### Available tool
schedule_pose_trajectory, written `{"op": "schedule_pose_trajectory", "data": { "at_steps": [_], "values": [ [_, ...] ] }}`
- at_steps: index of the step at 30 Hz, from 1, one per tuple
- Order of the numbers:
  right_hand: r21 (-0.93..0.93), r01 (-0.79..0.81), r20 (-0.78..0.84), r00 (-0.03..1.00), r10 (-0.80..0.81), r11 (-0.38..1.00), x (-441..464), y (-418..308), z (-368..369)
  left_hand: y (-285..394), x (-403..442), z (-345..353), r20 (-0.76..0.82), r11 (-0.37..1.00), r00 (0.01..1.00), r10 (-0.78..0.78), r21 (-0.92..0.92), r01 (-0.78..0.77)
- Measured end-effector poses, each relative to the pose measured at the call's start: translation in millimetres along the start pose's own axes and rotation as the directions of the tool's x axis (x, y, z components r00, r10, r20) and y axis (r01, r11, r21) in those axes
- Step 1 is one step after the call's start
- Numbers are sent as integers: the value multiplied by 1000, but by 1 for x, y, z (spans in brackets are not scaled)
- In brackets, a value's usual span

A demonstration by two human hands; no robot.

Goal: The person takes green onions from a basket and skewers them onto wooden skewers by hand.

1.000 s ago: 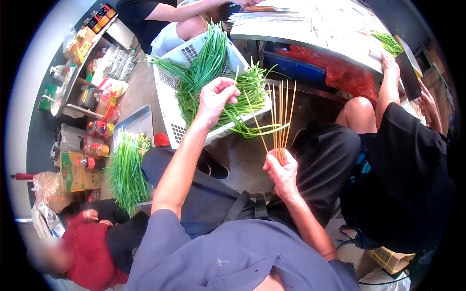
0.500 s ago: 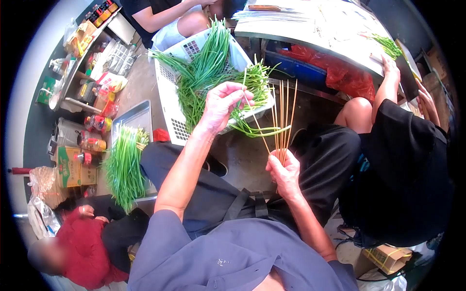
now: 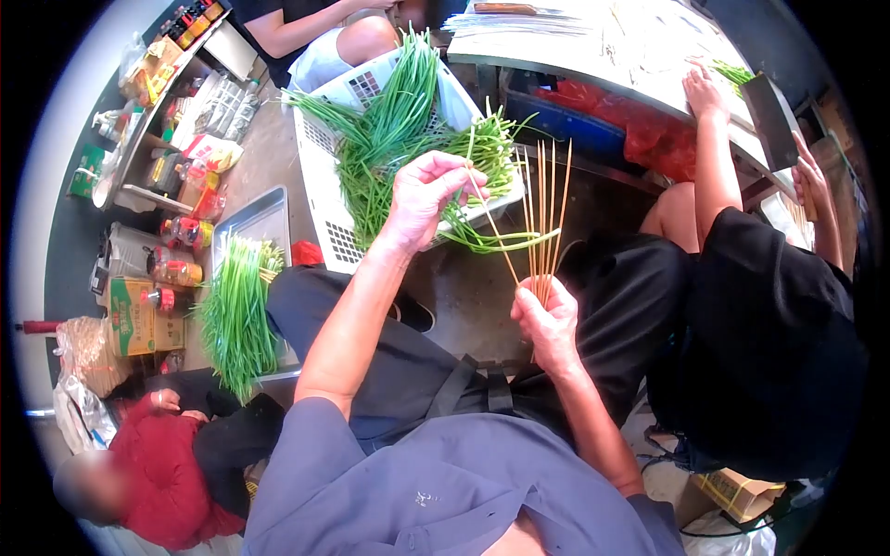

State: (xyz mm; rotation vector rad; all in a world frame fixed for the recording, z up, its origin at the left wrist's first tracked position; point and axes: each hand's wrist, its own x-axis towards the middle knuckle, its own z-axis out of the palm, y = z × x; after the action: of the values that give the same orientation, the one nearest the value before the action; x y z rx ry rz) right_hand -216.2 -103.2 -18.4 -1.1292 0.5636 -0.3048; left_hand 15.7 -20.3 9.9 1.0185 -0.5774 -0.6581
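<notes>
My left hand [image 3: 428,199] is closed in a pinch on a thin green chive stalk [image 3: 471,146], whose pale end pokes up above the fingers. The tip of one wooden skewer [image 3: 496,230] meets these fingertips; whether it pierces the stalk is too small to tell. My right hand [image 3: 549,320] is wrapped round a bundle of wooden skewers [image 3: 542,250], which fan upward. Long green chive leaves [image 3: 501,244] trail below my left hand toward the skewers. Just beyond stands a white plastic basket [image 3: 324,208] with heaped chives [image 3: 394,120].
A metal tray [image 3: 269,211] with more chives [image 3: 236,315] lies at left, near shelves of bottles. A co-worker at right holds a cleaver [image 3: 769,120] by a white table [image 3: 649,56] with skewers on it. Other people sit at the lower left and far side.
My right hand has shifted slightly to the right with the skewers; my left hand keeps its pinch. At right, the co-worker's hand has moved left across the table and the cleaver has shifted.
</notes>
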Motion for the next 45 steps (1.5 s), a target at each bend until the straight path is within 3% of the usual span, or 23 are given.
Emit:
{"op": "schedule_pose_trajectory", "data": {
  "at_steps": [8, 20, 22, 26, 30, 32, 33, 36, 38, 40, 42, 44, 45],
  "values": [
    [-12, -27, 10, 1000, 27, 1000, 2, 2, -2, -1, 2, -2, -6, 999, 1000, 5, -36, -5],
    [14, -57, 34, 998, 56, 998, 2, 3, -7, 0, -1, -6, 1, 988, 1000, -8, 156, 8],
    [52, -61, 40, 997, 59, 997, 1, 3, -8, 6, -3, -8, 15, 993, 993, -117, -5, 117],
    [33, -71, 44, 997, 70, 997, -1, 4, -11, 6, -2, -17, 58, 979, 978, -202, 7, 202],
    [28, -92, 11, 996, 91, 995, -3, 10, -9, 0, -3, -13, 8, 957, 961, -276, 94, 274],
    [44, -104, 9, 995, 104, 994, -4, 9, -6, -7, -9, -7, 157, 941, 964, -213, 300, 159],
    [72, -107, 18, 994, 106, 992, -3, 5, -4, -3, -15, 6, 110, 909, 951, -290, 342, 237],
    [123, -109, 21, 994, 107, 986, 4, 4, -3, -9, -19, 13, 213, 881, 905, -367, 391, 265],
    [149, -106, 17, 994, 104, 983, 10, 3, -3, -4, -12, 8, 234, 882, 907, -350, 408, 235],
    [144, -87, -17, 996, 90, 986, 12, -1, -3, 7, 6, -4, 97, 796, 963, -252, 587, 149],
    [142, -75, -20, 997, 78, 987, 14, 0, -4, -8, 38, -35, -69, 635, 997, 19, 771, 42],
    [136, -88, -24, 995, 92, 987, 15, 3, -5, -20, 66, -50, -61, 547, 983, 176, 836, -46],
    [146, -103, -20, 994, 107, 984, 14, 3, -4, -32, 80, -62, 25, 496, 971, 239, 856, -144]
  ]
}}
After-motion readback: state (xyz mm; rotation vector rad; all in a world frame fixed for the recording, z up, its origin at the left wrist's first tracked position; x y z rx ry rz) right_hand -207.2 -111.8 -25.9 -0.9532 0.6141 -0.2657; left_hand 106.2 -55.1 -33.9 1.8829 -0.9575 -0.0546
